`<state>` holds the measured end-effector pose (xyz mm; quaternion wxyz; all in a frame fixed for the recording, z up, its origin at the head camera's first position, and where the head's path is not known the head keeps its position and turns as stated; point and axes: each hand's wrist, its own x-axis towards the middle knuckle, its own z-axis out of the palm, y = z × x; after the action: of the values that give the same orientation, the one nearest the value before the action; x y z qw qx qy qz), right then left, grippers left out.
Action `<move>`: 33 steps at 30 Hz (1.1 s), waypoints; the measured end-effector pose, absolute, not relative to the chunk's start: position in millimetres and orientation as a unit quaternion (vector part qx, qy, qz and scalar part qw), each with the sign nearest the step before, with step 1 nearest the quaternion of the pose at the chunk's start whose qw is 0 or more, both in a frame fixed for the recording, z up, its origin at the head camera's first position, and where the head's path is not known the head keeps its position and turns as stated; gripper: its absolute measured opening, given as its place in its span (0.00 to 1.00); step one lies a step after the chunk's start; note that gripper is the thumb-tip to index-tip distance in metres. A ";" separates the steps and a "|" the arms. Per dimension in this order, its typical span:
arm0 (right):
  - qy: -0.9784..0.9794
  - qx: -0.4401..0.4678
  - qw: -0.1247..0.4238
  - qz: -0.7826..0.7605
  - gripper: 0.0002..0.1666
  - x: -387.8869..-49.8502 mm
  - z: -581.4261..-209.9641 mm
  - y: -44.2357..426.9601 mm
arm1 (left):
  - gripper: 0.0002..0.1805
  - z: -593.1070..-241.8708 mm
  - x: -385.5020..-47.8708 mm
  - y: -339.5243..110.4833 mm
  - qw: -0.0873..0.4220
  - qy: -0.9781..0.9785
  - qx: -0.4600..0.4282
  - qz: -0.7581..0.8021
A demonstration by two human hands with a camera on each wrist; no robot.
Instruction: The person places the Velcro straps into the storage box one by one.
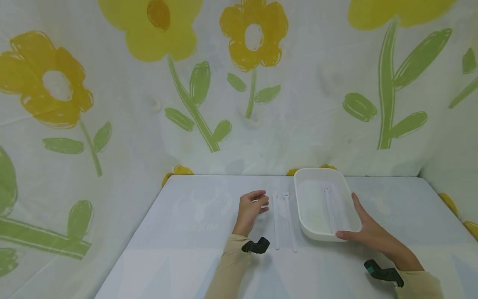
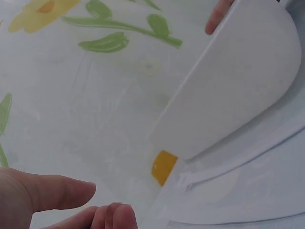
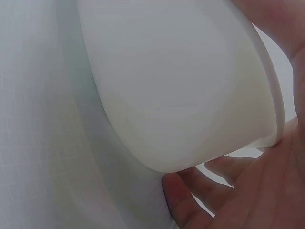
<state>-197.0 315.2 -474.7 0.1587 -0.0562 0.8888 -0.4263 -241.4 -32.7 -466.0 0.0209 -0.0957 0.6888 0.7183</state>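
Observation:
A white rectangular tub (image 1: 315,232) stands on the table, a thin white plastic piece (image 1: 330,207) lying inside it. The right hand (image 1: 373,234) grips the tub's right side and near corner, thumb at the near rim; the right wrist view shows its fingers (image 3: 183,195) against the outer wall. Two slender white strips (image 1: 276,224) (image 1: 290,224) lie side by side left of the tub. Just left of them the left hand (image 1: 251,209) is held with bent, relaxed fingers and nothing in it. In the left wrist view its thumb and fingertips (image 2: 107,202) stand apart from the strips.
The white table (image 1: 168,249) carries a pale printed pattern. A curtain (image 1: 298,124) with yellow flowers and green stems hangs behind the table and along both sides. A dark device (image 1: 256,246) is strapped at the left wrist, another (image 1: 384,274) at the right.

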 end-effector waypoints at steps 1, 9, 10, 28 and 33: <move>0.889 -0.057 0.158 -0.425 0.81 -196.9 -474.6 315.3 | 0.19 -466.7 -241.1 -32.9 0.022 0.692 -0.096 0.715; 0.893 -0.049 0.161 -0.418 0.81 -196.8 -474.4 313.8 | 0.18 -471.1 -238.9 -31.2 0.033 0.720 -0.099 0.686; 0.893 -0.048 0.161 -0.418 0.81 -196.9 -474.5 313.6 | 0.18 -471.7 -238.6 -30.4 0.035 0.724 -0.098 0.682; 0.894 -0.050 0.159 -0.417 0.81 -197.2 -474.9 313.8 | 0.15 -483.1 -237.4 -21.9 0.043 0.798 -0.091 0.594; 0.897 -0.049 0.157 -0.409 0.81 -197.8 -475.0 313.0 | 0.14 -484.2 -236.1 -21.5 0.050 0.815 -0.080 0.572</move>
<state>-197.8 313.0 -475.0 0.1572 -0.0486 0.8974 -0.4093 -236.1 -21.5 -484.2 0.0499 -0.0802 0.8147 0.5722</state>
